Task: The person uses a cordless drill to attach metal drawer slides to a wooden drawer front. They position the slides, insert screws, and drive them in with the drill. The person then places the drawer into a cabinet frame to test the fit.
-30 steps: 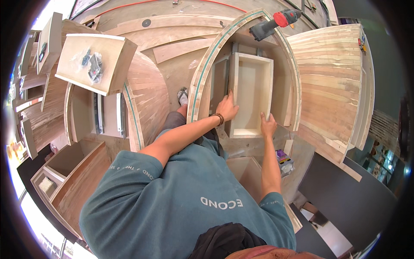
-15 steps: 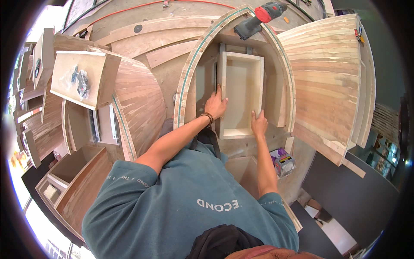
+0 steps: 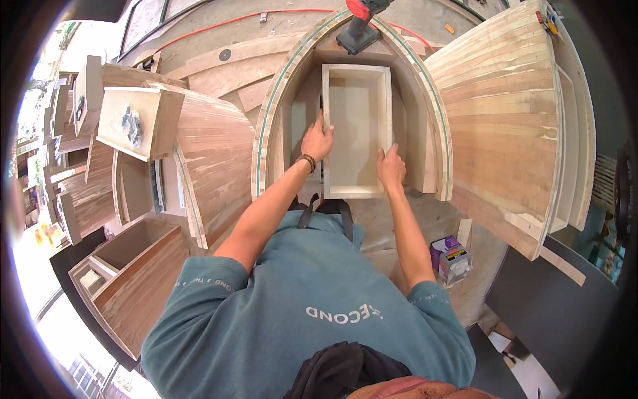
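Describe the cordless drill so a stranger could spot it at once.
Find the arched wooden frame with the pale open wooden drawer box inside. The red-and-black cordless drill lies at the arch's top, beyond the box. It is the only power tool among bare wood.

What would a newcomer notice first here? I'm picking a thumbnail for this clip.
Most striking is the pale wooden drawer box at centre, gripped at its sides by the left hand and right hand inside an arched wooden frame. A red-and-black power drill rests above it at the arch's top.
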Available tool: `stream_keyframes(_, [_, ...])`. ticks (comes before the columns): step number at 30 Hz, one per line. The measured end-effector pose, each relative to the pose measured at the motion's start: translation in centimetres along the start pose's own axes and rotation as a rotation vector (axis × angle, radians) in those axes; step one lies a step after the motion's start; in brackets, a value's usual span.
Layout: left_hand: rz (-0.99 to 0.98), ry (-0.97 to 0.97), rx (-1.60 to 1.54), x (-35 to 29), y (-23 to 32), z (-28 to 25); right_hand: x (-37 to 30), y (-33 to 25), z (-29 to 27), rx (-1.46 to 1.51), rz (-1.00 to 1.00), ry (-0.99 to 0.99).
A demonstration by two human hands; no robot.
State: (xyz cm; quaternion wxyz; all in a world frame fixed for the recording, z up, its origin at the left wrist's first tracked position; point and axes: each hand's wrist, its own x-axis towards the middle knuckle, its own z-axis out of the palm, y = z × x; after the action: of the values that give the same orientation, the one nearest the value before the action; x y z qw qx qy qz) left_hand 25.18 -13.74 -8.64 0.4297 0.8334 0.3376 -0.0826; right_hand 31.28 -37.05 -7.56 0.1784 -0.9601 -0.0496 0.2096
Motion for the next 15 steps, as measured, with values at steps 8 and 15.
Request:
stream_keyframes(8, [0.028,-0.015,-0.066,-0.2,-0.7,-1.2,1.2,-0.8,0.1,0.118,-0.001,0.060])
stream_keyframes(15, [0.109,0.100,-0.181,-4.5,-3.6,-2.7,0.3,2.8,2.8,0.403,-0.140,0.206])
